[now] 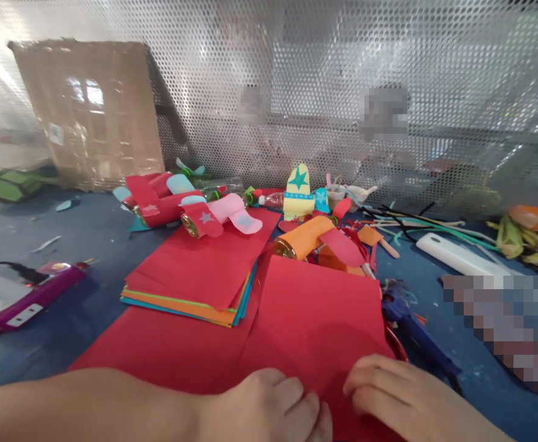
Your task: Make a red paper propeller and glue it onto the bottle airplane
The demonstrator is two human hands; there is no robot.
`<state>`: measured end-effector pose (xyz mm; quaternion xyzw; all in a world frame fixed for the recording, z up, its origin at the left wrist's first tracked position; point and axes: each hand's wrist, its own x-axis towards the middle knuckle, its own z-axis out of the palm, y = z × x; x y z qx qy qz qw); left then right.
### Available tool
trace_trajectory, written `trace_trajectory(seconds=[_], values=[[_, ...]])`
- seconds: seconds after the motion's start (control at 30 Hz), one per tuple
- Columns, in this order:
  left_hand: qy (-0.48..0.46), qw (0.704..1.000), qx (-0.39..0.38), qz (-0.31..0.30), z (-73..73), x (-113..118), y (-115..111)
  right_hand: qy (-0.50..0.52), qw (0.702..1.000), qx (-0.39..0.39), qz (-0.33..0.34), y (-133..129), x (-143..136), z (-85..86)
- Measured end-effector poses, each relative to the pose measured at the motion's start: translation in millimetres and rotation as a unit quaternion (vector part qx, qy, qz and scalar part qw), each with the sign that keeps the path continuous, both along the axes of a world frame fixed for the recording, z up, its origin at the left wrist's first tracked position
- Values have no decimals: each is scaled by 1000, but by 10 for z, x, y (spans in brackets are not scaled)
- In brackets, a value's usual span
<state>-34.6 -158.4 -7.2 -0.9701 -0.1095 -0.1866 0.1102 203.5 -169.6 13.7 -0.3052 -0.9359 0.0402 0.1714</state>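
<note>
A sheet of red paper lies in front of me, over a larger red sheet. My left hand is closed, its curled fingers pressing on the near part of the upper sheet. On the right side of that sheet, my right hand is closed too, with fingers together and bent over the paper. Both thumbs are hidden, and the sheet's near edge is out of sight. Left of it rests a stack of coloured paper with red on top. A blue glue gun lies near my right hand.
Paper-wrapped plastic bottles lie beyond the sheets. A purple power strip with a black cable is at left. A white stick-like object and thin strips are at right. A cardboard panel leans against the perforated metal screen.
</note>
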Motion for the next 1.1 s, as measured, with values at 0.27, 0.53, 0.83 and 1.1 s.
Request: trace_trajectory(seconds=[0.27, 0.53, 0.83, 1.1], values=[[77, 986, -64, 131, 143, -17, -66, 25, 999, -14, -42, -146, 72, 22], [64, 993, 5, 100, 85, -62, -106, -56, 994, 56, -78, -433, 156, -157], [85, 993, -12, 78, 206, -79, -117, -2, 983, 53, -177, -743, 223, -322], [-31, 974, -179, 136, 113, -341, -229, 129, 927, -7, -353, -828, 57, -335]])
